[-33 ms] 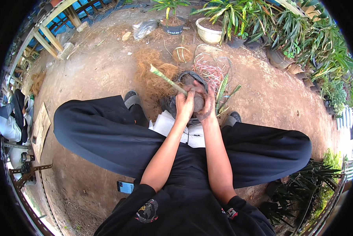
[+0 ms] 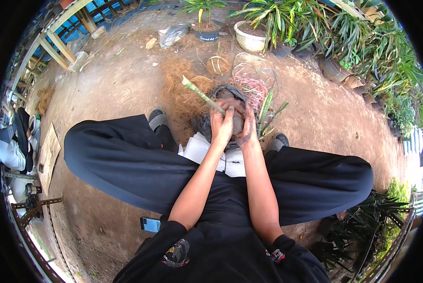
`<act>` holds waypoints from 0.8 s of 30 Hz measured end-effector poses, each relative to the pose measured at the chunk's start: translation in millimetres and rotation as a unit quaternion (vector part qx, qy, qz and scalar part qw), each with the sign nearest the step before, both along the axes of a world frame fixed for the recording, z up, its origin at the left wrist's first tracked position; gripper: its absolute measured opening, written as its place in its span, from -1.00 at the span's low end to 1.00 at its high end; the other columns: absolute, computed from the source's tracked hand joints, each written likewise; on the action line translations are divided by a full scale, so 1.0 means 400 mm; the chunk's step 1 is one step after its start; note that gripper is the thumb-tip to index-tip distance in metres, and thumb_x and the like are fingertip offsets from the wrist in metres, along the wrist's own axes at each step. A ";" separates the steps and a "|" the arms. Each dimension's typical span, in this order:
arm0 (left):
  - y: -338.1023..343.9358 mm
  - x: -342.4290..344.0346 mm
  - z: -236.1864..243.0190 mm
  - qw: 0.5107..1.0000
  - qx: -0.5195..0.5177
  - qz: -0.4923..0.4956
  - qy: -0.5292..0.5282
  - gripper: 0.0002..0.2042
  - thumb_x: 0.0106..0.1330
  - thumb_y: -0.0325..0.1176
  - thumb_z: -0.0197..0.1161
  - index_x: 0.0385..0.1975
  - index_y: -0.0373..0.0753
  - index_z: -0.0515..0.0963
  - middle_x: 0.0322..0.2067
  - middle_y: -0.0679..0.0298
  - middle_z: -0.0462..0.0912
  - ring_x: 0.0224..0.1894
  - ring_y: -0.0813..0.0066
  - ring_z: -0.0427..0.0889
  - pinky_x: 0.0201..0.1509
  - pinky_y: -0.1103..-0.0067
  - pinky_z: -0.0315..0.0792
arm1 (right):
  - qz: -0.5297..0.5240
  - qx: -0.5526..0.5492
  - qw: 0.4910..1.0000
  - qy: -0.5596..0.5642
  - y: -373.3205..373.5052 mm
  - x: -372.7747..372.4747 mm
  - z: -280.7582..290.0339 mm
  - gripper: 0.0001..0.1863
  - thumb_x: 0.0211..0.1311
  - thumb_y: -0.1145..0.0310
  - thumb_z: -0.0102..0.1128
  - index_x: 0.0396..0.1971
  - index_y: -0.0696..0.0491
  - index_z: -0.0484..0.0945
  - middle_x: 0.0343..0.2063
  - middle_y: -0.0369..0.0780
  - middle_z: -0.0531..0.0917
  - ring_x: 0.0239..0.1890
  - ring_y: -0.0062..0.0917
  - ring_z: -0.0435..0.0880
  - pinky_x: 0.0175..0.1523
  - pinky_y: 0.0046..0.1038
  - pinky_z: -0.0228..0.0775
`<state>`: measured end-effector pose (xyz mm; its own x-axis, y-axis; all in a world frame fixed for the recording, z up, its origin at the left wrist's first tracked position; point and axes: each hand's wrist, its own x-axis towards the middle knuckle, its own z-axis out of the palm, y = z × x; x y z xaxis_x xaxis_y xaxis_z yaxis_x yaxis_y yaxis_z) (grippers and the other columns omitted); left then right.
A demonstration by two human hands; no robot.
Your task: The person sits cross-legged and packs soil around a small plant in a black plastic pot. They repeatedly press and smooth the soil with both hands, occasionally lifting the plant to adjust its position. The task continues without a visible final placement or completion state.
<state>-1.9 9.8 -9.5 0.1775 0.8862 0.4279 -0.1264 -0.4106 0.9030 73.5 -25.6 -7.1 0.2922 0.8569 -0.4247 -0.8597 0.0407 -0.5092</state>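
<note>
Between my hands sits a rounded ball of dark soil (image 2: 238, 125), with a pale green mottled leaf cutting (image 2: 198, 90) sticking out toward the upper left. My left hand (image 2: 222, 124) is wrapped round the soil's left side at the leaf's base. Curled over the right side is my right hand (image 2: 247, 126), its fingers soiled and partly blurred. Under and behind them lies a black plastic bag (image 2: 202, 127), with more dark soil showing in its mouth. Brown coconut-like fibre (image 2: 179, 89) lies loose to the left of the bag.
Pink and white plastic string (image 2: 251, 87) lies beyond my right hand, near cut green leaves (image 2: 266, 108). A fibre-wrapped ball (image 2: 217, 65) rests farther off. White sacking (image 2: 197, 150) lies between my feet. Potted plants (image 2: 250, 37) line the far right; a phone (image 2: 150, 224) is on the ground.
The leaf cutting's tip has shifted slightly right. My right hand's fingers have moved over the top of the soil ball, toward my left hand.
</note>
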 end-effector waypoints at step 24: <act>-0.012 0.024 -0.030 0.858 -0.428 -0.093 -0.268 -0.89 0.27 -0.40 0.18 -0.39 -0.30 0.58 -0.42 0.30 0.60 -0.41 0.56 0.53 -0.31 0.60 0.45 | -0.228 -0.054 0.723 -0.650 -0.001 -0.069 0.009 -0.62 0.36 0.18 -0.18 -0.21 0.12 0.58 -0.21 -0.09 0.63 -0.05 -0.22 0.54 0.27 -0.12 0.05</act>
<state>7.6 4.9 -21.5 0.3307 0.8939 -0.3025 -0.6084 0.4470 0.6557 45.7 -26.1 -3.6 0.7460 0.5283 0.4055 0.4387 0.0683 -0.8960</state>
